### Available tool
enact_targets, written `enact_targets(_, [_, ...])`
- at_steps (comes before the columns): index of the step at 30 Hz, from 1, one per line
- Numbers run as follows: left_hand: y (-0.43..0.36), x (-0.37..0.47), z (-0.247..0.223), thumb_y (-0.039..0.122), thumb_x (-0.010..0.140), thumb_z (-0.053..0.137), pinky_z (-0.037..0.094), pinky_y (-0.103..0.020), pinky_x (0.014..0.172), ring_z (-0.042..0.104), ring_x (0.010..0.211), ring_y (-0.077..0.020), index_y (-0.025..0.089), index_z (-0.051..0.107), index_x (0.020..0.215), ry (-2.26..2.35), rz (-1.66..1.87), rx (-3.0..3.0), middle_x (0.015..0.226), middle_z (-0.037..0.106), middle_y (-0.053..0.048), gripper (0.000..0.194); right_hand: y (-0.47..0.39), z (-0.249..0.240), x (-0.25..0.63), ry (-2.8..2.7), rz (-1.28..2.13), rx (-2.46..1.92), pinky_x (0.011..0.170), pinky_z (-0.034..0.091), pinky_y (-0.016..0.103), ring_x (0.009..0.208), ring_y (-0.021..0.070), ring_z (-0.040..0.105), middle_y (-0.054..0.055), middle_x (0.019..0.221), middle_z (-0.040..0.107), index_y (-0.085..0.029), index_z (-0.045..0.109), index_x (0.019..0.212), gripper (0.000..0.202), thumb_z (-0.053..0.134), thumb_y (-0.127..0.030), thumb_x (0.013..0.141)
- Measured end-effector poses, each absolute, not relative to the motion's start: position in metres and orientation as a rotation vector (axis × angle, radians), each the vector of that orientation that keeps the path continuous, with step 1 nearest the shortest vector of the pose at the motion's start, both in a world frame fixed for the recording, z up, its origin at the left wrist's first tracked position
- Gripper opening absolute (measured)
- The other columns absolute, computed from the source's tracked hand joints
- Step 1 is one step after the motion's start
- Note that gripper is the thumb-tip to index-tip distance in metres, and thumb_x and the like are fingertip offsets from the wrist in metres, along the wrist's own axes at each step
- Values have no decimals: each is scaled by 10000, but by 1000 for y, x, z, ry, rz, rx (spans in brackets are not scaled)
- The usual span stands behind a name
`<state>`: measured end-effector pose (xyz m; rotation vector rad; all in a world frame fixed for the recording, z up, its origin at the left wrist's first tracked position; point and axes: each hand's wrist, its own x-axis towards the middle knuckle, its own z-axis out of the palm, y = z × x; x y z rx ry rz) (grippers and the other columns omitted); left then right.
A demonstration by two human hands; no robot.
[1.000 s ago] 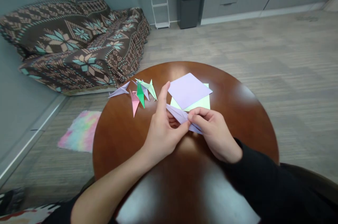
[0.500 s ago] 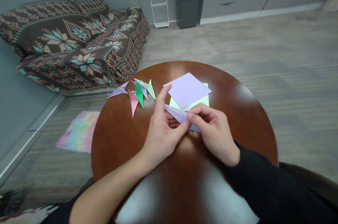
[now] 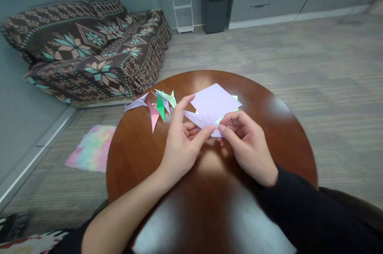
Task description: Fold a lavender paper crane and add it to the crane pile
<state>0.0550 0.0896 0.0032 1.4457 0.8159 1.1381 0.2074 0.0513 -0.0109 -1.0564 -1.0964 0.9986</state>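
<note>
Between my hands is a partly folded piece of lavender origami paper [image 3: 196, 119], long and pointed toward the left. My left hand [image 3: 187, 136] grips its near edge with the thumb on top, while the index finger stretches up and away. On the other side, my right hand [image 3: 243, 140] pinches the paper between thumb and index finger, close to the left thumb. Just beyond lies a flat lavender sheet [image 3: 216, 100], set diagonally over light green paper [image 3: 235, 98]. Part of the folded piece is covered by my fingers.
Several folded paper cranes lie at the table's left, among them a pink one [image 3: 153, 116], a green one [image 3: 160, 107] and a lavender one [image 3: 138, 102]. The round wooden table [image 3: 278, 138] stands near a covered sofa [image 3: 98, 54] and a pastel rug [image 3: 91, 148].
Both hands have lifted the folded paper slightly, and its right part has tilted up. My right fingers have shifted a little to the right along it. The view has moved slightly.
</note>
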Motion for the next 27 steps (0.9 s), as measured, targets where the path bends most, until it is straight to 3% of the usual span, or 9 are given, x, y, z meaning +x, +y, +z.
enact_targets(4, [89, 52, 5, 235, 907, 674, 609, -308, 870, 743, 960, -199, 225, 585, 1261, 766, 1104, 1567, 1055, 749, -54, 365, 55, -6, 218, -1118, 941, -1052, 574, 468, 247, 586, 99, 580, -34, 751, 615, -201, 615, 853, 60, 641, -166, 894])
enact_targets(7, [88, 50, 6, 215, 890, 692, 595, -276, 866, 739, 907, -182, 176, 735, 977, 822, 1087, 1727, 971, 771, -51, 105, 53, 0, 223, -1194, 907, -1095, 579, 471, 258, 595, 111, 582, -21, 744, 626, -196, 646, 854, 59, 628, -178, 908])
enact_targets(10, [88, 49, 8, 212, 864, 722, 603, -265, 810, 738, 840, -178, 170, 767, 925, 904, 1134, 1758, 899, 784, -45, 87, 49, 4, 222, -1286, 883, -1116, 611, 493, 270, 639, 135, 601, -4, 747, 645, -200, 665, 893, 35, 640, -214, 913])
enact_targets(14, [87, 51, 11, 223, 843, 749, 611, -249, 764, 742, 804, -174, 163, 770, 904, 937, 1177, 1688, 878, 787, -48, 88, 45, 7, 220, -1348, 885, -1082, 684, 537, 276, 827, 184, 673, 36, 921, 708, -214, 685, 935, 91, 729, -240, 860])
enact_targets(20, [89, 51, 10, 243, 799, 798, 620, -241, 763, 747, 812, -162, 172, 732, 990, 817, 1176, 1539, 950, 780, -47, 214, 44, 8, 223, -1374, 752, -1094, 696, 542, 279, 755, 171, 681, 23, 838, 741, -208, 720, 860, 56, 766, -230, 838])
enact_targets(27, [90, 51, 14, 225, 788, 806, 621, -249, 737, 743, 770, -168, 163, 763, 826, 822, 1154, 1580, 836, 783, -39, 84, 45, 13, 230, -1437, 763, -1106, 681, 553, 286, 756, 187, 695, 42, 841, 760, -209, 746, 833, 50, 775, -248, 827])
